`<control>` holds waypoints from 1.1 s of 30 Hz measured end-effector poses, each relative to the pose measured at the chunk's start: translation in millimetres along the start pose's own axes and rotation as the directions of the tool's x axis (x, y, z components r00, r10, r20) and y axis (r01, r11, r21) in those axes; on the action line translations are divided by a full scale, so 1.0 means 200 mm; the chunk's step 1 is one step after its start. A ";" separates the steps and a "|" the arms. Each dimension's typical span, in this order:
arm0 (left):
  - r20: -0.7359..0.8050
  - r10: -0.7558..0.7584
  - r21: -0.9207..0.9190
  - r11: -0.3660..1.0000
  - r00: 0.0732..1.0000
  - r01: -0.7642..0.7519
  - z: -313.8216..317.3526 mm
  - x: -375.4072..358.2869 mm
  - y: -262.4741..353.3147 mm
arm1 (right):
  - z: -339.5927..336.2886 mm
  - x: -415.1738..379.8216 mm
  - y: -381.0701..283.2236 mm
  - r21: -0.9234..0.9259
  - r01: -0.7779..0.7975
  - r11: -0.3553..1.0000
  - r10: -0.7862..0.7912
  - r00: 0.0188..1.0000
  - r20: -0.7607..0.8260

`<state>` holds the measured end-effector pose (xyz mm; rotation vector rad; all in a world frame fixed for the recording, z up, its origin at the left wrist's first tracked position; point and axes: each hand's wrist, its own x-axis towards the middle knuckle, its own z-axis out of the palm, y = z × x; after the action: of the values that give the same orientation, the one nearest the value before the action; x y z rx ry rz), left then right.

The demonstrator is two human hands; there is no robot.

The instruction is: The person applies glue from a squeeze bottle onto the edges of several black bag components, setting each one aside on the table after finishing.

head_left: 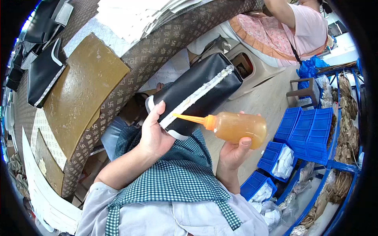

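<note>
My left hand (155,133) grips the near end of a black leather-like piece (197,88), thumb on top and the other fingers hidden beneath. A rough whitish strip (201,94) runs along the length of this piece, and white edging shows at its near corners. In my right hand (235,154) is a squeeze bottle (240,128) of amber liquid, lying nearly level with the thumb on its near side. Its orange nozzle (189,117) points left, the tip right at the near end of the whitish strip, close to my left thumb.
On the patterned table (153,49) at left lie a brown board (84,86), more black pieces (47,72) and white sheets (126,17). Another person (275,31) sits beyond, by a beige plastic stool (256,72). Blue bins (303,129) and a blue rack (342,166) stand at right.
</note>
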<state>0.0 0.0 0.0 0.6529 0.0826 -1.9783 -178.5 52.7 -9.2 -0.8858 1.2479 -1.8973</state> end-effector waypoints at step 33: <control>0.007 0.108 0.084 0.991 0.994 -0.108 0.03 -0.37 -0.09 | -0.22 0.15 -0.14 0.374 0.152 0.915 -0.048 0.961 -0.273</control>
<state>8.4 66.9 36.8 0.6953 -0.0365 -1.8858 -236.0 55.7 8.7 -0.5081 0.9216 -2.2978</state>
